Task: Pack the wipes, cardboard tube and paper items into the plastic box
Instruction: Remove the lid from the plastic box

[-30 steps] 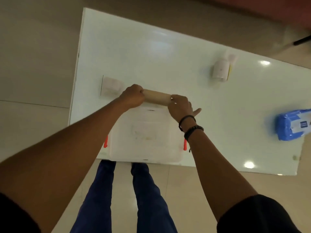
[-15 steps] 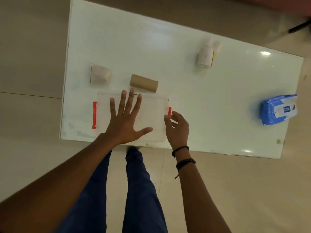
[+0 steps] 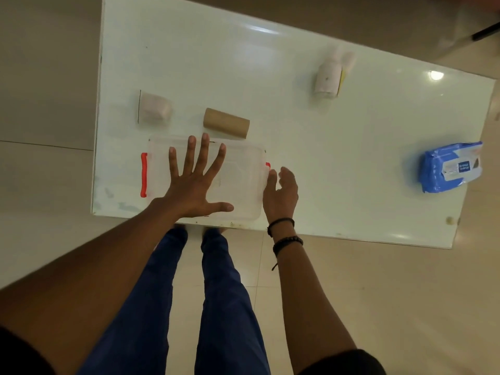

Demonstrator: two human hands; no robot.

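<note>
A clear plastic box with its lid on and red side latches sits at the table's near edge. My left hand lies flat on the lid, fingers spread. My right hand curls at the box's right end, fingertips on the red latch. A brown cardboard tube lies just beyond the box. A folded white paper item rests to the tube's left. Another white paper bundle lies at the far right. A blue wipes pack sits near the right edge.
The white table stands on a beige tiled floor. My legs in blue trousers show below the table's near edge. A dark bar crosses the top right corner.
One second ago both hands held the cardboard tube above the box. The tube now lies on the table, my left hand is flat on the lid, and my right hand is at the right latch.
</note>
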